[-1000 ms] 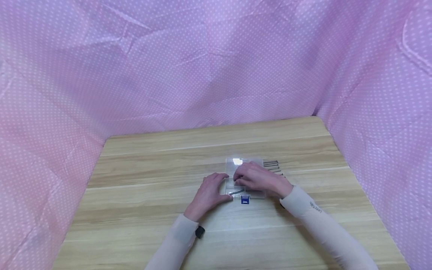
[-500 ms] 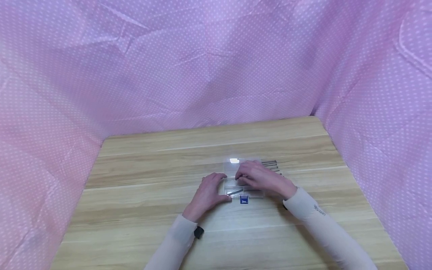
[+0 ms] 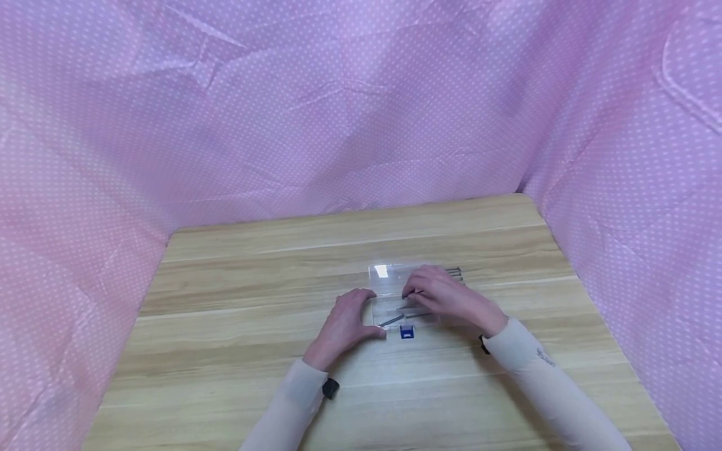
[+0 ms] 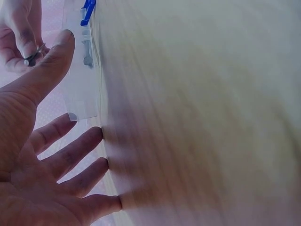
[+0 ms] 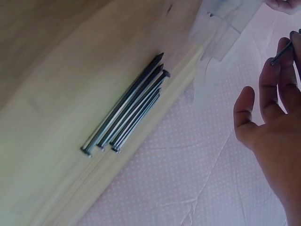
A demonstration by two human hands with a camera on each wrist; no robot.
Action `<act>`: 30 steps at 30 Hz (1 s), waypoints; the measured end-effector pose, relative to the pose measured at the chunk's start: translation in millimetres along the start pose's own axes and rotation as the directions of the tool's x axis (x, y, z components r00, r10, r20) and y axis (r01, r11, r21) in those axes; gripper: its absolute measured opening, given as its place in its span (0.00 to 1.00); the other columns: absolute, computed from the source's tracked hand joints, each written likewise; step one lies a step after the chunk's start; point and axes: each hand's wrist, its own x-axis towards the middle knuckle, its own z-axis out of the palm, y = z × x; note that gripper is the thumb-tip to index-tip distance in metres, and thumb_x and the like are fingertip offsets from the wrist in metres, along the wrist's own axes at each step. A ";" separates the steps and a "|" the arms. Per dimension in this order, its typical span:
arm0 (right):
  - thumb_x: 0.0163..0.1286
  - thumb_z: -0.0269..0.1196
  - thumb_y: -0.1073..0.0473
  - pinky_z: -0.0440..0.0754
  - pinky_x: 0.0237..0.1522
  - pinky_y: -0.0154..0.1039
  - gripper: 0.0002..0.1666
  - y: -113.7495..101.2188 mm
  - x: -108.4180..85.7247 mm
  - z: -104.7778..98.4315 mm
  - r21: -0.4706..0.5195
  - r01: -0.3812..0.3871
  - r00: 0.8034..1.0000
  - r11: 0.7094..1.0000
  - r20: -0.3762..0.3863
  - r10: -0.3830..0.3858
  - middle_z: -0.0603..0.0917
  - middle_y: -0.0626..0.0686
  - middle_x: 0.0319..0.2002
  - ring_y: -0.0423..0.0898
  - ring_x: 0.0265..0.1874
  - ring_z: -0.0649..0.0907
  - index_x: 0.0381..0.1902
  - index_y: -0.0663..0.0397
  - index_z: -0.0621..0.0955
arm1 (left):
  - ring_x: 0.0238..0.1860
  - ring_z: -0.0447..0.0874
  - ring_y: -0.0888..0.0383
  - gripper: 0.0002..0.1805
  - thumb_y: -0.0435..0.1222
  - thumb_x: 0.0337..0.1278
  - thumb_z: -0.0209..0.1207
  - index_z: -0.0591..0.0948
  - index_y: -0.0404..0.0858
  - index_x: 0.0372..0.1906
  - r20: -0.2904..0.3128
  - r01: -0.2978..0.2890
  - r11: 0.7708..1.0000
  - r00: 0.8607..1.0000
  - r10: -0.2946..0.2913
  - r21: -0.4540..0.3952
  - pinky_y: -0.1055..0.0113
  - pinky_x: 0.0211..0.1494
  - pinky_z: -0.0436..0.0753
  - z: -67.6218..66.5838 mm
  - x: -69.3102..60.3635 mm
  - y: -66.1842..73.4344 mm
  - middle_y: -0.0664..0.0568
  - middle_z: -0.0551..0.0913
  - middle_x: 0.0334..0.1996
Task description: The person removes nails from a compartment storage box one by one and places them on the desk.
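A clear plastic box (image 3: 374, 307) with compartments lies on the table, its clear lid (image 3: 389, 282) laid back behind it and a blue latch (image 3: 407, 332) at the front. My left hand (image 3: 343, 322) spans the box's left end with extended fingers; in the left wrist view the index fingertip (image 4: 70, 117) meets a box corner. Over the box my right hand (image 3: 445, 297) pinches a nail (image 5: 281, 54) between thumb and fingers. A thicker nail (image 3: 392, 321) lies in the front left compartment. What lies beneath the right hand is partly hidden.
Several loose nails (image 5: 124, 108) lie side by side on the wooden table (image 3: 254, 326), right of the box; the right hand partly covers them in the head view. Pink dotted cloth (image 3: 282, 125) hangs around the table's back and sides.
My right hand has shifted slightly to the right over the box, the nail still between its fingers. The left hand stays at the box's left end.
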 end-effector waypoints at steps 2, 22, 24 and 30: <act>0.70 0.68 0.65 0.78 0.58 0.54 0.07 0.7 -2.8 -1.8 -0.003 0.006 1.000 1.000 -0.019 -0.006 0.85 0.44 0.43 0.47 0.49 0.82 0.44 0.49 0.87 | 0.60 0.78 0.47 0.44 0.50 0.38 0.83 0.78 0.36 0.62 -0.001 -0.001 1.000 1.000 0.001 -0.001 0.46 0.73 0.69 -0.3 -0.2 0.4 0.45 0.83 0.56; 0.66 0.71 0.65 0.80 0.52 0.51 0.09 8.5 -34.9 -8.9 -0.048 -0.060 0.993 0.997 -0.108 0.055 0.86 0.45 0.41 0.49 0.47 0.82 0.42 0.49 0.87 | 0.60 0.78 0.46 0.42 0.47 0.40 0.82 0.78 0.36 0.62 -0.008 -0.011 1.000 1.000 0.011 0.000 0.42 0.74 0.68 0.0 -2.1 1.5 0.45 0.83 0.55; 0.66 0.71 0.65 0.80 0.53 0.53 0.08 10.3 -38.1 -9.5 -0.052 -0.060 0.992 0.997 -0.118 0.053 0.86 0.46 0.41 0.49 0.48 0.83 0.42 0.50 0.87 | 0.61 0.78 0.45 0.42 0.47 0.40 0.82 0.77 0.36 0.62 -0.007 -0.008 1.000 1.000 0.008 -0.001 0.41 0.74 0.67 -0.1 -2.0 1.8 0.44 0.83 0.55; 0.62 0.73 0.68 0.81 0.47 0.50 0.10 16.8 -48.4 -9.6 -0.092 -0.023 0.984 0.995 -0.177 0.007 0.86 0.46 0.39 0.47 0.42 0.82 0.40 0.51 0.87 | 0.62 0.77 0.46 0.42 0.47 0.41 0.82 0.77 0.36 0.63 -0.002 -0.002 1.000 1.000 0.002 0.003 0.40 0.75 0.65 0.1 -1.6 1.4 0.44 0.82 0.56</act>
